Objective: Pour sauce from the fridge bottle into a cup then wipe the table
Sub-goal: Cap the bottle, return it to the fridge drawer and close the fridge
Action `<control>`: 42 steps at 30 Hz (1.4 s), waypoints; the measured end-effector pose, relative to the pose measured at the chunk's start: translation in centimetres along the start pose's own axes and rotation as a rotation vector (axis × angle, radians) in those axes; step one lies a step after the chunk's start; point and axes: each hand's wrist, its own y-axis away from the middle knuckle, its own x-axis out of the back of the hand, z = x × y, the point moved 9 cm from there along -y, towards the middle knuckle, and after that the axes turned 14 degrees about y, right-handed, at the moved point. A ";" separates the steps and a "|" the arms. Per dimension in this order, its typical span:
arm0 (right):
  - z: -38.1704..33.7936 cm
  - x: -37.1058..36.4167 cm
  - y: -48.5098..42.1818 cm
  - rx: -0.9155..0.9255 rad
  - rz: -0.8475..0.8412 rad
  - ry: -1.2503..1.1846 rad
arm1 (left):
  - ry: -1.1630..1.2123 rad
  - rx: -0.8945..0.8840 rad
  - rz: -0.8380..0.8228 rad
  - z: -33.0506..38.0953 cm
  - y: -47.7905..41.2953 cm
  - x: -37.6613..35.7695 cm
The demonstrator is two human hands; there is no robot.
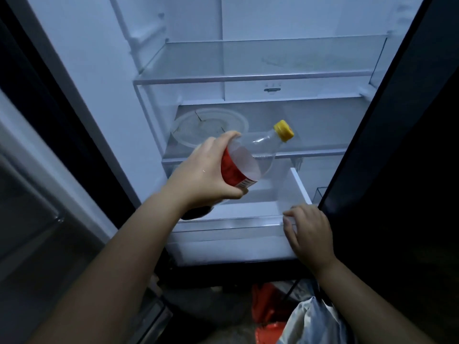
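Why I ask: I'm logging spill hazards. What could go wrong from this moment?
1. The left hand holds the tilted bottle one-handed by its lower half; it could slip, or leak if the yellow cap is loose.
2. The right hand rests on the pulled-out drawer near the fridge door; its fingers might get pinched as the drawer goes in.

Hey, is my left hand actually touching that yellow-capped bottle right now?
Touching. The head view shows the left hand wrapped round the bottle at its red label, with fingers curled against it above and below and no gap.
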 end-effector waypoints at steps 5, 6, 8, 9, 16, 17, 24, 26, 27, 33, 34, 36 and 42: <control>0.2 -0.3 0.2 0.002 0.074 0.018 | -0.168 0.038 -0.146 -2.8 -2.0 -3.1; 0.2 -0.3 0.2 0.006 0.087 0.019 | -0.202 0.050 -0.169 -3.5 -2.3 -3.8; 0.2 -0.2 0.2 0.009 0.109 0.022 | -0.247 0.080 -0.213 -4.7 -2.7 -5.2; 0.2 -0.2 0.3 0.013 0.118 0.022 | -0.261 0.095 -0.236 -5.3 -2.8 -5.9; 0.1 0.0 0.1 0.013 0.162 0.016 | -0.360 0.180 -0.451 -9.3 -4.6 -11.7; 0.1 0.0 0.1 0.010 0.158 0.017 | -0.372 0.188 -0.483 -9.8 -4.8 -12.5; 0.2 -0.2 0.2 0.003 0.141 0.029 | -0.395 0.316 -0.688 -13.8 -5.7 -16.5; 0.2 -0.3 0.2 -0.004 0.143 0.034 | -0.428 0.317 -0.710 -14.5 -5.8 -17.2; 0.2 -0.3 0.3 -0.005 0.143 0.038 | -0.440 0.309 -0.713 -14.8 -5.9 -17.5; 0.3 -0.4 0.2 -0.016 0.148 0.041 | -0.490 0.252 -0.729 -16.1 -6.4 -18.9; 0.3 -0.4 0.3 -0.015 0.148 0.038 | -0.497 0.257 -0.736 -16.5 -6.4 -19.1; 0.3 -0.4 0.3 -0.013 0.146 0.036 | -0.496 0.270 -0.741 -17.2 -6.2 -19.5; 0.3 -0.5 0.4 -0.020 0.138 0.045 | -0.476 0.297 -0.718 -17.5 -6.4 -19.9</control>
